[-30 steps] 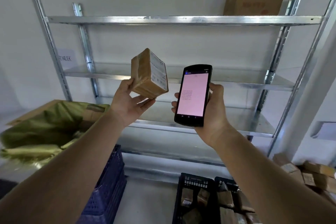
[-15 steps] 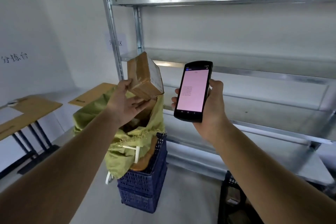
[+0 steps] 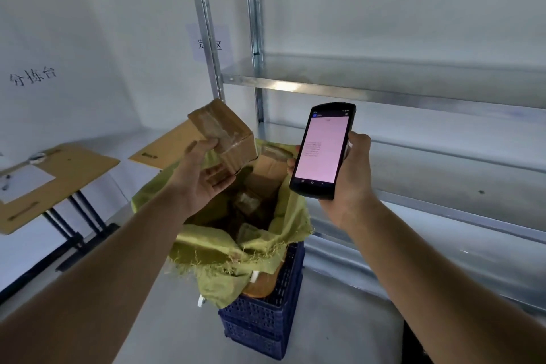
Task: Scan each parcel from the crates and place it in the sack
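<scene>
My left hand (image 3: 201, 174) grips a small taped brown cardboard parcel (image 3: 224, 133) from below, holding it tilted just above the open mouth of the yellow-green woven sack (image 3: 266, 245). Several brown parcels lie inside the sack. The sack stands on stacked blue plastic crates (image 3: 266, 319). To the right of the parcel, my right hand (image 3: 351, 174) holds a black handheld scanner (image 3: 322, 151) upright, its pink screen facing me.
A metal shelving rack (image 3: 384, 89) fills the right side behind the sack. Two wooden desks (image 3: 56, 174) stand at the left by the white wall, one with paper on it. A dark crate edge (image 3: 413, 343) shows at the bottom right. Grey floor lies in front.
My view has swung left and down, bringing the sack to the centre. My left hand has lowered and tipped the parcel over the sack's mouth. The scanner stays beside it.
</scene>
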